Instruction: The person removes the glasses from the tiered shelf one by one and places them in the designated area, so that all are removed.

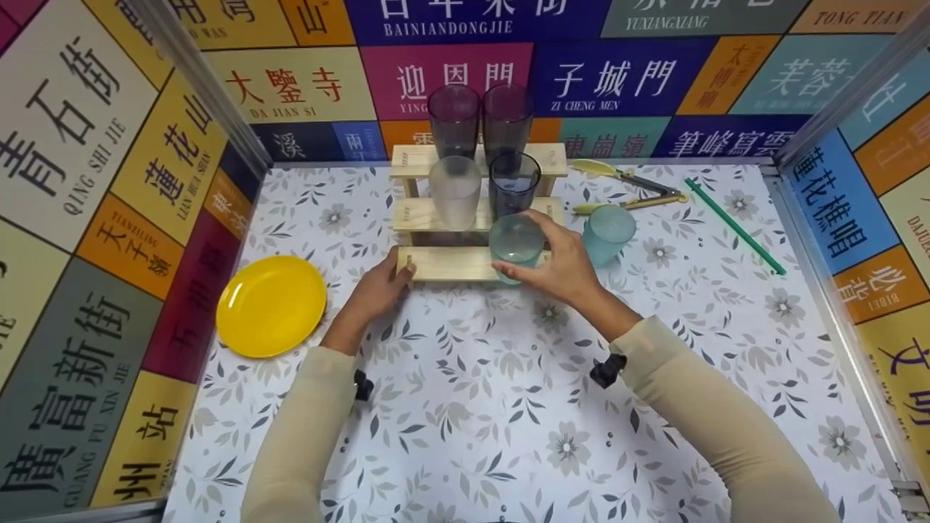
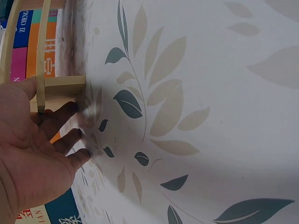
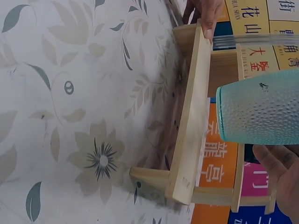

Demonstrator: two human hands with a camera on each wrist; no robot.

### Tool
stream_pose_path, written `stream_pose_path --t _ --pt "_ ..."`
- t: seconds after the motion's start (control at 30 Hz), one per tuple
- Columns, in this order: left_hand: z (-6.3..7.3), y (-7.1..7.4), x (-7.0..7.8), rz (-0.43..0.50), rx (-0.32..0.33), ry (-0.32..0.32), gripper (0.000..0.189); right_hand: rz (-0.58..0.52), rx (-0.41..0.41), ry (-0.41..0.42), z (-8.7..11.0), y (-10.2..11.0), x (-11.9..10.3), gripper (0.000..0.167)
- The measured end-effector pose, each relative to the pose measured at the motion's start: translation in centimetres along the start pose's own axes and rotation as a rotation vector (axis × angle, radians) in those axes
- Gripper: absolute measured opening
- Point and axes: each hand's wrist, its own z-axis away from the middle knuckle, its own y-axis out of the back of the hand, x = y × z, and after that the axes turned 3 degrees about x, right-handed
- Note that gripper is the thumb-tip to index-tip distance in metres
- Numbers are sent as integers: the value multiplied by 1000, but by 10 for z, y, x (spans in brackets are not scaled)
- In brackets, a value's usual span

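Note:
My right hand holds a teal textured cup at the right part of a wooden three-step rack. In the right wrist view a gap shows between the base of this cup and the lowest step. With thumb and fingers my left hand pinches the left end of that step; in the left wrist view the other fingers extend beside it. A frosted clear cup and a dark grey cup stand on the middle step, two purple cups on the top one.
A second teal cup stands on the table just right of my right hand. Behind it lie tongs with yellow-green tips, and a green straw farther right. A yellow plate is at the left. Printed panels enclose the table.

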Motion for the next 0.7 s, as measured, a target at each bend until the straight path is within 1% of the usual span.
stream_pose_path --t 0.1,0.17,0.23,0.33,0.47,0.53,0.7 --pt "-14 -5 -20 -21 4 -26 90 3 2 7 1 7 3 89" --pt "-15 -5 -22 -25 -3 -21 91 5 2 -2 2 12 6 87" --pt "-13 -5 -20 -32 1 -24 89 5 3 -19 3 17 8 85" --pt "-1 1 0 -5 -19 10 84 3 16 -42 3 25 12 84" --pt "1 0 2 0 -6 17 83 -13 27 -51 2 35 17 87" --pt "1 -1 2 -1 -3 21 82 -24 18 -57 2 40 19 88" --pt "-1 -1 0 9 -8 18 85 -26 11 -100 -1 56 22 84"
